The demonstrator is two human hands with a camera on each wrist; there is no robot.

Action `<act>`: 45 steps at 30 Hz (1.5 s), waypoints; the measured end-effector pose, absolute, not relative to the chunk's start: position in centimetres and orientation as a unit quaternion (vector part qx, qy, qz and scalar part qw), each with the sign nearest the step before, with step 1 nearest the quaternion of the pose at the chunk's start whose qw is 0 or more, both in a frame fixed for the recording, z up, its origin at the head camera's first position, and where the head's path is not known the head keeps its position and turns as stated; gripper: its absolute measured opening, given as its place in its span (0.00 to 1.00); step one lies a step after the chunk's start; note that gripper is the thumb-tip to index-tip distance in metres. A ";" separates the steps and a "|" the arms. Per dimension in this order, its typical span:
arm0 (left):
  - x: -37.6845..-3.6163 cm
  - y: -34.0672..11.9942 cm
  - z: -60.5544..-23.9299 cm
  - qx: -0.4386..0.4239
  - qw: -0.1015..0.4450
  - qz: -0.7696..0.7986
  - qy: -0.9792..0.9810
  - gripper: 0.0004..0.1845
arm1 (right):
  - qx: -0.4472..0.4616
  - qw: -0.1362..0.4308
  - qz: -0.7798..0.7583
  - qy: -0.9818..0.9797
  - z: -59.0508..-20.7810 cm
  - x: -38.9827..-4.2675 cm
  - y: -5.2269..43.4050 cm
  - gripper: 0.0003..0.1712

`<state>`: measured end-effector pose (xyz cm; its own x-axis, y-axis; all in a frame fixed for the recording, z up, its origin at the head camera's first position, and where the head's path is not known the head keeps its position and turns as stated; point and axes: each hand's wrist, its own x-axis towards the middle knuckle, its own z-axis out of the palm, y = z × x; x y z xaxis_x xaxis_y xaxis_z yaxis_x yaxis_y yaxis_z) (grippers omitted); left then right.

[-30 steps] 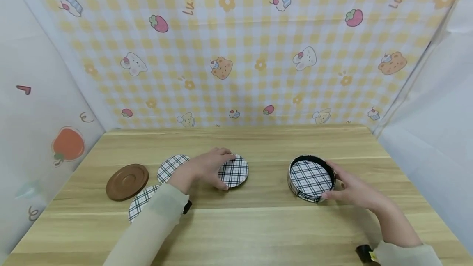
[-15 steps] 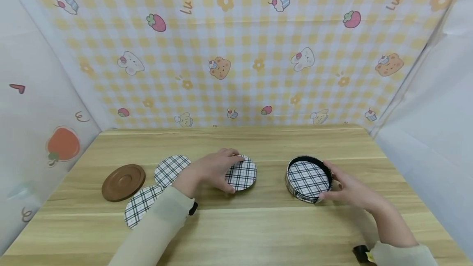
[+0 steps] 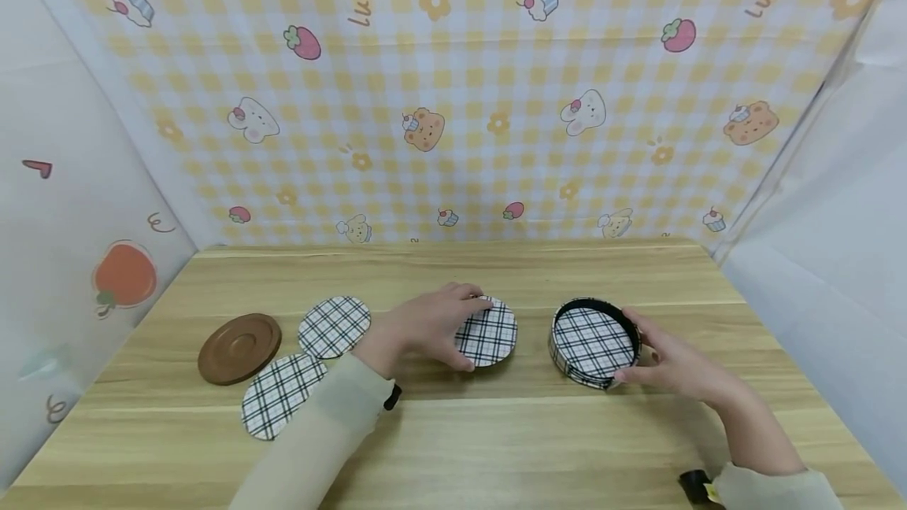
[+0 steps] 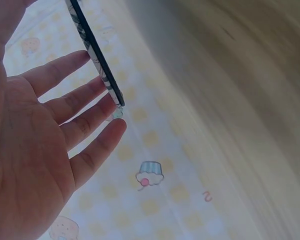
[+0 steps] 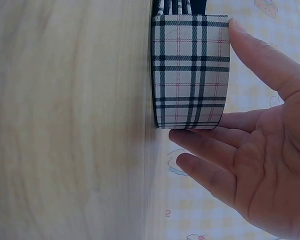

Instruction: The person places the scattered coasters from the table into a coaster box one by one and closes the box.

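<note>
My left hand (image 3: pixel 438 327) pinches a round plaid coaster (image 3: pixel 490 333) by its edges, thumb at the near side and fingers at the far side. In the left wrist view that coaster (image 4: pixel 97 55) shows edge-on, thin with a dark underside, against the fingertips. Over on the right, my right hand (image 3: pixel 669 360) holds the side of a round plaid coaster holder (image 3: pixel 563 360), its thumb at the near rim and fingers behind. A plaid coaster lies inside the holder. The right wrist view shows the holder's plaid wall (image 5: pixel 190 72) between thumb and fingers, with stacked coaster edges at its opening.
Two plaid coasters, one farther back (image 3: pixel 335 327) and one nearer (image 3: pixel 283 394), lie on the wooden table (image 3: pixel 496 447) at the left; my left sleeve partly covers the nearer one. Left of them is a brown round coaster (image 3: pixel 239 349). A patterned cloth (image 3: pixel 468 164) hangs behind.
My left hand has carried its coaster rightward, closer to the holder, uncovering more of the two coasters on the left. My right hand stays in place at the holder.
</note>
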<state>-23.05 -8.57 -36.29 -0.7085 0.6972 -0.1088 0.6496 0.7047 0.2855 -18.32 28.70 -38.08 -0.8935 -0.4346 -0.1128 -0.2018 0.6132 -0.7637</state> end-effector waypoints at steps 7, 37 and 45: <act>-23.2 -6.9 -36.0 0.376 0.106 0.106 0.914 0.50 | -0.181 0.146 -0.405 0.884 -38.1 -18.4 28.8 0.59; -23.7 1.1 -35.0 0.440 0.109 0.089 0.887 0.49 | -0.190 0.141 -0.390 0.890 -38.2 -18.6 28.7 0.59; -24.3 2.7 -35.0 0.447 0.107 0.071 0.886 0.50 | -0.188 0.139 -0.387 0.892 -38.1 -18.6 28.8 0.59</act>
